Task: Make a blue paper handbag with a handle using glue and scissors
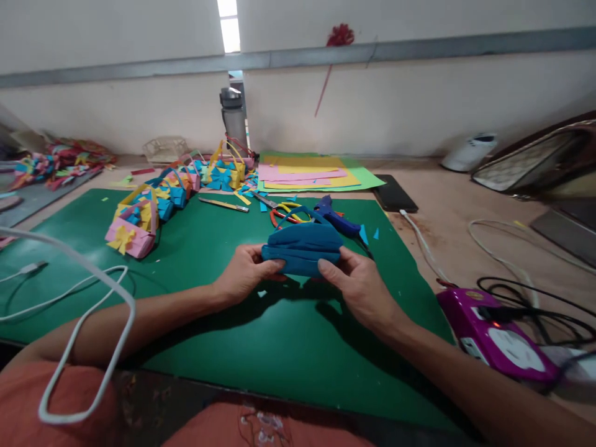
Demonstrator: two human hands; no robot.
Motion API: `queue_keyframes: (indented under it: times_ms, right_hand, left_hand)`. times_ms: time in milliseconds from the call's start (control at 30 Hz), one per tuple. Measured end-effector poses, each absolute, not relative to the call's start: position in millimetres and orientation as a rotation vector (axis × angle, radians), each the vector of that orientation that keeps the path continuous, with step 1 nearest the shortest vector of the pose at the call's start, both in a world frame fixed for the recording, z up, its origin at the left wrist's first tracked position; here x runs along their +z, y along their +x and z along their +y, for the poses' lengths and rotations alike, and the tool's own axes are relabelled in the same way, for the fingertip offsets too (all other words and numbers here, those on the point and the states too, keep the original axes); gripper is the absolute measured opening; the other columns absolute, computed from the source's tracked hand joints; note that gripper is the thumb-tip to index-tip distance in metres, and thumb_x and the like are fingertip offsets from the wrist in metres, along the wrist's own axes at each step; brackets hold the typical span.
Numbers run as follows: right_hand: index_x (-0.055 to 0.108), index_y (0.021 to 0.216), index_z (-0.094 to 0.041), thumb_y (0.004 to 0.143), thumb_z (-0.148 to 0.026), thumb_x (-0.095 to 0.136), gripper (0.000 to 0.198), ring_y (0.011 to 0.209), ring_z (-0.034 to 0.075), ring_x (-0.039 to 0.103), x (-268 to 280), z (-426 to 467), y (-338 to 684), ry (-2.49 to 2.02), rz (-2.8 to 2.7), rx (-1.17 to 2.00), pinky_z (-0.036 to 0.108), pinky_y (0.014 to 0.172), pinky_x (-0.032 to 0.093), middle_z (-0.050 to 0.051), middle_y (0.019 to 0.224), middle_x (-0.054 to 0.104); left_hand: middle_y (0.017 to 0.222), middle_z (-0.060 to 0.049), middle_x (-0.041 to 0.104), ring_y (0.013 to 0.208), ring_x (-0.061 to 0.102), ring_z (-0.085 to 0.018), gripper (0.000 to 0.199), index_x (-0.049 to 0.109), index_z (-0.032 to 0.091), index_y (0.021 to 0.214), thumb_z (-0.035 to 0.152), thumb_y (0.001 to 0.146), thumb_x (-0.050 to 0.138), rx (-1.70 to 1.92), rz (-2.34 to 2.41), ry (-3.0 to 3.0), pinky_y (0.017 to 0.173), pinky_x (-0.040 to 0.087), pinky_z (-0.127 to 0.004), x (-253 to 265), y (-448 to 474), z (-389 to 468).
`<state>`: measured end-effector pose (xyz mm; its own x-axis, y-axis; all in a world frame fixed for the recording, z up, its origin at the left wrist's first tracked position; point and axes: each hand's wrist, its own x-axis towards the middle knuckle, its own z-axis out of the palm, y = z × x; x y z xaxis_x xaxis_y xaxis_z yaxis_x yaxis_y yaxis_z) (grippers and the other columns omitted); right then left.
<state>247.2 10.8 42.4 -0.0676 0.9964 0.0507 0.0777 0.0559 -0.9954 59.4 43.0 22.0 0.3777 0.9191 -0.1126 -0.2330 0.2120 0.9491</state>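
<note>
A small blue paper basket (305, 248) with a thin arched handle is held up above the green cutting mat (298, 347). On its left end, my left hand (251, 270) is closed, thumb at the front lower edge. My right hand (358, 282) grips the other end, its thumb pressed on the front face. Just behind the basket lie scissors (284, 211) with yellow and orange handles, and a blue hot glue gun (336, 216). A utility knife (223, 203) rests farther left on the mat.
Several finished paper baskets (133, 230) with bows stand at the left. Coloured paper sheets (321, 174) lie at the back, near a grey bottle (234, 121). A black phone (395, 194) and a magenta power strip (496, 338) with cables sit right. A white cable (133, 304) loops at front left.
</note>
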Motion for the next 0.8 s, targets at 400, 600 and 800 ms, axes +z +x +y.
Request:
queue_keyframes:
  times_ms: [400,600,800]
  right_hand:
    - [0.065,0.098,-0.021,0.072,-0.041,0.067,0.033,0.066,0.015,0.064,35.1,17.3,253.4,-1.117,-1.275,1.357,0.027,0.055,0.053,0.003,0.087,0.07]
    - [0.064,0.101,-0.021,0.074,-0.044,0.064,0.036,0.058,0.015,0.062,34.0,19.2,254.9,-1.103,-1.265,1.39,0.028,0.051,0.052,0.002,0.074,0.069]
    - [0.06,0.106,-0.021,0.077,-0.037,0.06,0.033,0.072,0.016,0.064,32.1,19.3,255.4,-1.081,-1.27,1.356,0.03,0.059,0.054,0.004,0.09,0.069]
  left_hand:
    - [0.097,-0.014,0.07,0.085,0.066,-0.024,0.044,0.069,0.012,0.096,0.044,0.066,0.072,0.851,0.545,1.002,0.067,0.056,-0.032,26.2,50.2,41.1]
    - [0.093,-0.01,0.07,0.077,0.066,-0.017,0.041,0.07,0.016,0.094,0.043,0.064,0.075,0.821,0.557,0.961,0.067,0.056,-0.028,25.0,45.4,46.4]
    - [0.08,-0.007,0.07,0.068,0.064,-0.014,0.043,0.071,0.013,0.088,0.045,0.06,0.077,0.854,0.659,0.92,0.064,0.057,-0.026,23.5,45.5,50.3]
